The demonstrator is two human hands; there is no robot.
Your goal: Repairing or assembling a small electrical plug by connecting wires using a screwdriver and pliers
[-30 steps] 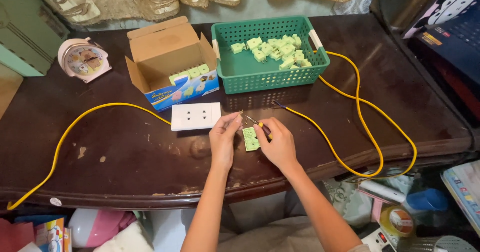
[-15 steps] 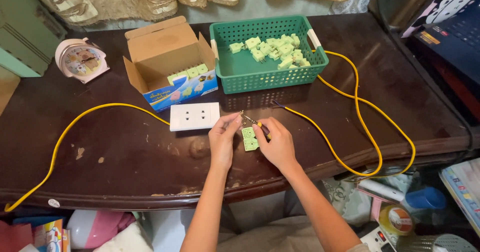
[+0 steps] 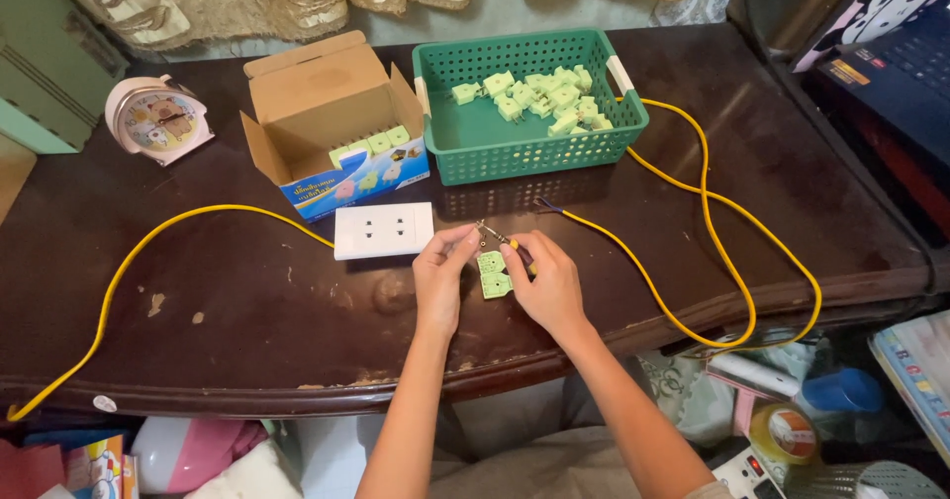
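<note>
My left hand [image 3: 442, 279] and my right hand [image 3: 547, 283] meet over the dark wooden table [image 3: 247, 331]. Between them is a small light-green plug piece [image 3: 493, 273], pinched by both hands. A short screwdriver with a thin metal shaft [image 3: 492, 235] angles into the piece's top, its handle hidden in my right hand. A white double socket plate [image 3: 384, 231] lies just left of my left hand, joined to a yellow cable [image 3: 158, 237] running off to the left.
A green basket [image 3: 529, 148] holds several green plug pieces. Beside it is an open cardboard box [image 3: 332, 123] with more. A second yellow cable [image 3: 712, 222] loops at the right. A pink alarm clock [image 3: 158, 118] stands at the back left. Clutter lies below the table's front edge.
Both hands stay at the same spot with the green piece. Only slight finger shifts show.
</note>
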